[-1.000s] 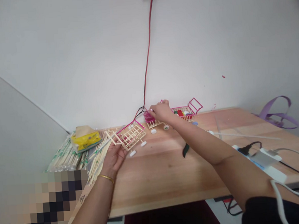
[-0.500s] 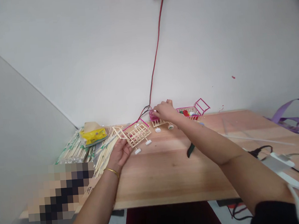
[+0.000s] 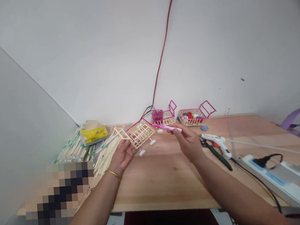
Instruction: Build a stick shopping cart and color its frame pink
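Observation:
My left hand (image 3: 123, 154) grips a small model cart (image 3: 141, 136) built of pale wooden sticks with white disc wheels. Part of its top rim is painted pink; the handle frame is bare wood. Pinched in my right hand (image 3: 189, 142) is a pink-stained paintbrush (image 3: 167, 127), its tip at the cart's pink corner. Just behind, a clear cup of pink paint (image 3: 157, 115) sits in or against a second stick cart (image 3: 169, 118) with a pink handle. To its right stands a third cart (image 3: 193, 118), pink-rimmed and loaded with colourful caps.
Bundles of sticks (image 3: 102, 163) and a yellow packet (image 3: 93, 133) lie left. On the right are a white glue gun (image 3: 217, 142), dark-handled pliers (image 3: 218, 157), a blue cap (image 3: 204, 128) and a power strip (image 3: 275, 181) with cables. A wall (image 3: 110, 60) borders the table's back.
My right hand has drawn back from the paint cup toward me, bringing the brush to the held cart's rim. The glue gun and pliers are now uncovered. My left hand has barely moved.

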{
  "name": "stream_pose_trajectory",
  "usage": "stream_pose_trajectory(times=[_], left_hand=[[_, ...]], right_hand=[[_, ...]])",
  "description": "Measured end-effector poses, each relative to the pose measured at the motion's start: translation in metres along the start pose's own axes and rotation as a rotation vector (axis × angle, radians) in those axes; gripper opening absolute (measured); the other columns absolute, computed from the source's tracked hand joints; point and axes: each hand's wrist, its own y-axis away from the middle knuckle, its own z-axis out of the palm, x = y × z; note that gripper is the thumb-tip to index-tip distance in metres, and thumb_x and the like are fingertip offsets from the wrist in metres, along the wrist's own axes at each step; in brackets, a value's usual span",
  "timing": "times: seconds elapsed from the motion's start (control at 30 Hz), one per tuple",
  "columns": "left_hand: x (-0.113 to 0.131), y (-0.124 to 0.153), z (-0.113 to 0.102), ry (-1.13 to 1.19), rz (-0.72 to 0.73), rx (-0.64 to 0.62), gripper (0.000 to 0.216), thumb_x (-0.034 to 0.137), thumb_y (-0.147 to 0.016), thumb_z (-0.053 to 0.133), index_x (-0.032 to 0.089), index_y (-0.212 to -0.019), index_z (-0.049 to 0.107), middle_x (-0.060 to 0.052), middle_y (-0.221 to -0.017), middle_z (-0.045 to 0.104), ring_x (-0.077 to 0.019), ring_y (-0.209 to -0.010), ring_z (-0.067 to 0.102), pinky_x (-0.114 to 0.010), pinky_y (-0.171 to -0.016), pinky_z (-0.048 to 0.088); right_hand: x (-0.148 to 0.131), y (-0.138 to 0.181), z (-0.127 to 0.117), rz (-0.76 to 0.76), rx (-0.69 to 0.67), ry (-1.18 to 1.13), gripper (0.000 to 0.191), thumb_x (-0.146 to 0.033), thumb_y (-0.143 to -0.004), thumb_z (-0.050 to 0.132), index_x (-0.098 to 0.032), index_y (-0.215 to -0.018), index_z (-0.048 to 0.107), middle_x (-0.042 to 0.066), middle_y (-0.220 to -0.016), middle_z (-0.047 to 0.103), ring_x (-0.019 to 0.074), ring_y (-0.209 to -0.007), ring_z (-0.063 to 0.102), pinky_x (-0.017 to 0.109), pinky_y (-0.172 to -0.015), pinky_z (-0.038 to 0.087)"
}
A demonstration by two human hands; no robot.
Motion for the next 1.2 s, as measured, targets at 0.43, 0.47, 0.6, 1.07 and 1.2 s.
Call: stream_pose_trajectory(times=[0.43,0.47,0.6,1.07,1.2], left_hand=[[-0.001,-0.002,0.0,-0.016,-0.008,0.05,0.024,0.007,-0.084,0.066,0.017,-0.106,0.061,-0.007,-0.098,0.075,-0.0181,-0.091,0.073,-0.028,-0.079,0.061],[-0.001,-0.001,0.0,-0.016,-0.002,0.051,0.024,0.007,-0.084,0.066,0.017,-0.105,0.061,-0.007,-0.098,0.075,-0.0181,-0.091,0.073,-0.027,-0.079,0.061],[-0.001,-0.001,0.001,-0.027,0.006,0.052,0.019,0.007,-0.084,0.065,0.016,-0.101,0.062,-0.007,-0.098,0.076,-0.019,-0.092,0.073,-0.03,-0.08,0.062],[-0.001,-0.002,-0.002,-0.042,0.009,0.03,0.02,0.008,-0.082,0.069,0.016,-0.099,0.061,-0.007,-0.098,0.075,-0.0187,-0.091,0.073,-0.031,-0.082,0.062],[-0.001,-0.002,-0.001,-0.044,0.007,0.03,0.02,0.009,-0.082,0.069,0.016,-0.1,0.061,-0.007,-0.1,0.075,-0.0186,-0.092,0.073,-0.031,-0.083,0.061]], right_hand=[[0.011,0.006,-0.003,0.0,0.011,0.125,0.025,-0.035,-0.096,0.054,-0.021,-0.11,0.069,0.006,-0.101,0.075,0.0204,-0.094,0.069,0.032,-0.084,0.051],[0.01,0.005,-0.002,-0.003,0.011,0.127,0.025,-0.035,-0.096,0.054,-0.021,-0.109,0.069,0.007,-0.102,0.075,0.0204,-0.093,0.069,0.032,-0.084,0.051],[0.007,0.003,-0.001,-0.021,0.004,0.131,0.024,-0.035,-0.095,0.054,-0.021,-0.107,0.07,0.006,-0.102,0.076,0.0206,-0.092,0.07,0.031,-0.082,0.052],[0.008,0.002,-0.002,-0.022,0.007,0.156,0.024,-0.035,-0.095,0.054,-0.022,-0.106,0.07,0.006,-0.103,0.077,0.0219,-0.094,0.071,0.033,-0.083,0.053],[0.006,0.002,-0.002,-0.028,-0.011,0.144,0.023,-0.034,-0.095,0.054,-0.022,-0.106,0.07,0.006,-0.101,0.077,0.0214,-0.095,0.071,0.032,-0.082,0.053]])
